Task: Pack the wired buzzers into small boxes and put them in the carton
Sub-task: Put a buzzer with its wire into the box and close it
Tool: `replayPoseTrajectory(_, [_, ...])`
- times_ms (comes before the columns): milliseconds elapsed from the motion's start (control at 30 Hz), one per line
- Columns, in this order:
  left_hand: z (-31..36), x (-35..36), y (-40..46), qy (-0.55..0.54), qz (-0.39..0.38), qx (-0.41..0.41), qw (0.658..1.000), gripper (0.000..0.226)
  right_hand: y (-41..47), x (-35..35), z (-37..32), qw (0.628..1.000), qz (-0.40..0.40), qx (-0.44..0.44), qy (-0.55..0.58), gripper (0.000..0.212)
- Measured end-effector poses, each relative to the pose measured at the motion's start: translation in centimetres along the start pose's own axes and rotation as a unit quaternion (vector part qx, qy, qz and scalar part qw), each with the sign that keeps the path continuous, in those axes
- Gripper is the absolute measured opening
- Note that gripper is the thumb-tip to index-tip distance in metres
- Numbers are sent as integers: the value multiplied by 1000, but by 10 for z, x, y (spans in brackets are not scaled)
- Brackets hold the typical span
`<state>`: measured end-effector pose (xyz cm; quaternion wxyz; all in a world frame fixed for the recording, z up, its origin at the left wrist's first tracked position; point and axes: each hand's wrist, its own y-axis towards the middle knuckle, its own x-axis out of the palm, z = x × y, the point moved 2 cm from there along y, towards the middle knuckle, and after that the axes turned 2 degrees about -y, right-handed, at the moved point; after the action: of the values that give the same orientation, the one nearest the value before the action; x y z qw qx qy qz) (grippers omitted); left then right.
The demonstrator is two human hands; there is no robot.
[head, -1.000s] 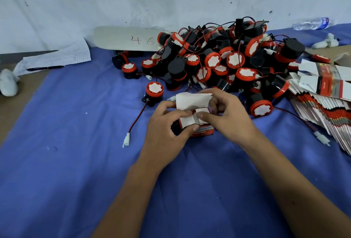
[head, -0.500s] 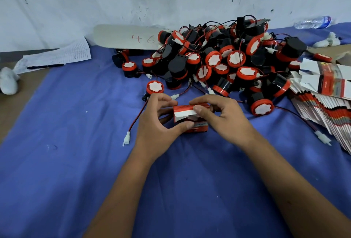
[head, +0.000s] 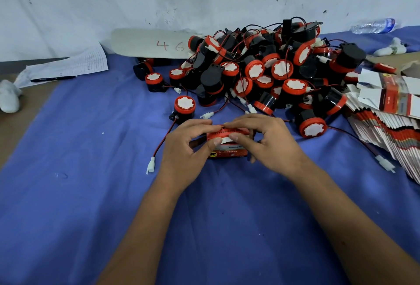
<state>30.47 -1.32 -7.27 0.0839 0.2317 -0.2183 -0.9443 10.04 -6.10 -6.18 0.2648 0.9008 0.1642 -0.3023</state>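
I am working on the blue cloth [head: 91, 193], which is covering most of the table in front of me. At its far side the pile of buzzers [head: 268, 73] is lying against the wall, black bodies with red rims and red-and-black wires; I am counting well over thirty, too tangled for an exact number. One loose buzzer [head: 184, 106] is sitting apart from the pile, just beyond my left hand. To my right a fanned stack of flat boxes [head: 386, 134] is waiting, far too many to count, with two half-opened ones lying on top.

The small box [head: 227, 143] is sitting on the cloth between my hands. A second ago its white flap was standing up open; now the red lid is folding down over the top, with only a strip of white tuck flap showing at the front. I judge that this box is nearly closed, with its buzzer hidden inside, and should soon be ready for the carton, which I am not seeing clearly from here.

My left hand [head: 186, 148] is curling round the box's left end, thumb pressing the front flap. My right hand [head: 268, 143] is gripping the right end, fingers over the lid, thumb pushing the flap in.
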Motion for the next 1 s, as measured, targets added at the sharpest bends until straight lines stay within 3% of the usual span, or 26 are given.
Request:
replayPoseTrajectory(533, [3,-3,6,17,-34,0,999,22,1,-6,8,997,-38,35,53,24])
replayPoseTrajectory(800, [8,-4,12,78,-58,53,994,18,1,-9,5,998,-27,31,39,20])
replayPoseTrajectory(1000, [11,-4,10,85,-78,57,992,16,2,-12,10,994,-63,58,68,23])
